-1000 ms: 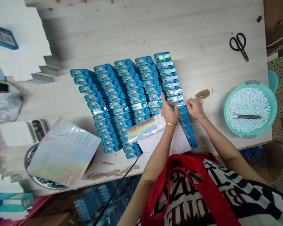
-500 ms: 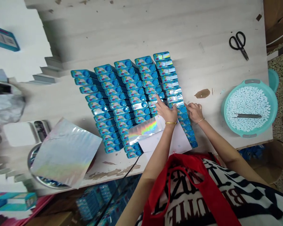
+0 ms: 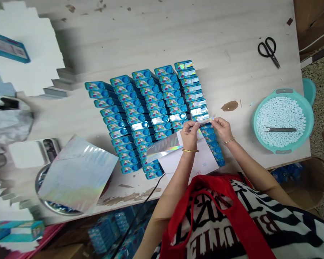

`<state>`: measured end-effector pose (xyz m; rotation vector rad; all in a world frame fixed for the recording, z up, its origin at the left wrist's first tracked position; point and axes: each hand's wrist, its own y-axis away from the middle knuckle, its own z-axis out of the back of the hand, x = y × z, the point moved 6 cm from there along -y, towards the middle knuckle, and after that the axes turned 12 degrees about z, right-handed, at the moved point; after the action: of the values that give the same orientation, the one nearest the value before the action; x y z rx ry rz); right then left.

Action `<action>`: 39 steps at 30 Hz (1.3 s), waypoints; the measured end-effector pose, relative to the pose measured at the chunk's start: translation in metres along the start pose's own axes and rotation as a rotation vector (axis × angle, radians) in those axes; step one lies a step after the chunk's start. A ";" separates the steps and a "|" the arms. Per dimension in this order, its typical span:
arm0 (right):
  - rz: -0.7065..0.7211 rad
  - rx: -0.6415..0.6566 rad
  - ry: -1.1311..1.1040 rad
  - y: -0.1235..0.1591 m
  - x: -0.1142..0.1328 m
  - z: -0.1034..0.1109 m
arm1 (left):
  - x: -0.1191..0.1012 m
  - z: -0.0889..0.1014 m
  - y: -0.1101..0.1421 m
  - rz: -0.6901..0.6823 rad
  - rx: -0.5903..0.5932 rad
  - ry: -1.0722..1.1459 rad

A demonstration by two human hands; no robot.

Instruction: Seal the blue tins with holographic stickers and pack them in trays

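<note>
Between my two hands stretches a small shiny holographic sticker (image 3: 206, 121), pinched at its left end by my left hand (image 3: 190, 135) and at its right end by my right hand (image 3: 223, 128). It hangs just over the rightmost column of small blue boxes (image 3: 210, 138). The upper boxes of that column carry shiny strips across their ends; the lower ones show plain blue. Under my left wrist lie a white sheet (image 3: 205, 160) and a holographic sheet (image 3: 163, 145), both resting on the boxes. Further columns of blue boxes (image 3: 155, 104) stand to the left.
Black scissors (image 3: 269, 52) lie at the upper right. A turquoise basin (image 3: 256, 133) of white pellets holds a dark narrow tool (image 3: 282, 129). At left, a large holographic sheet (image 3: 78, 172) covers part of a metal bowl (image 3: 39, 180). White cartons (image 3: 27, 46) stand beyond.
My left hand has drawn back from over the boxes and closed on the sticker. My right hand has lifted from beside the column to pinch the sticker's other end.
</note>
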<state>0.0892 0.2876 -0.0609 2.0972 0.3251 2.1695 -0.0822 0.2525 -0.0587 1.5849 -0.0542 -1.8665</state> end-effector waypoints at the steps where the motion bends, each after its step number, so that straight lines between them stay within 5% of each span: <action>1: 0.016 -0.008 0.015 0.000 0.000 0.002 | 0.005 -0.002 0.001 0.018 -0.017 -0.007; 9: 0.195 -0.053 0.310 0.000 -0.005 0.021 | 0.008 -0.012 0.004 -0.035 -0.190 -0.327; 15: 0.298 -0.018 0.462 -0.002 -0.017 0.021 | 0.008 -0.020 0.004 0.021 -0.192 -0.597; 23: 0.191 -0.042 0.461 0.003 -0.050 0.018 | 0.009 -0.012 -0.001 0.060 -0.236 -0.643; 27: 0.269 0.084 0.543 0.014 -0.052 0.010 | 0.012 -0.014 -0.005 0.058 -0.235 -0.627; 31: 0.198 0.291 0.864 0.015 -0.053 0.010 | 0.010 -0.017 -0.007 0.020 -0.217 -0.595; 34: 0.223 0.328 1.044 0.010 -0.039 0.016 | -0.002 0.003 -0.008 -0.153 -0.108 -0.494; 37: 0.342 0.206 1.036 0.007 -0.008 0.013 | -0.010 0.058 -0.006 -0.334 -0.109 -0.532; 39: 0.439 0.185 0.998 0.010 0.015 -0.004 | -0.001 0.099 -0.006 -0.302 -0.172 -0.695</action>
<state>0.0852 0.2812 -0.0444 1.0102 0.1281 3.4264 -0.1724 0.2196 -0.0354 0.8018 0.0419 -2.5055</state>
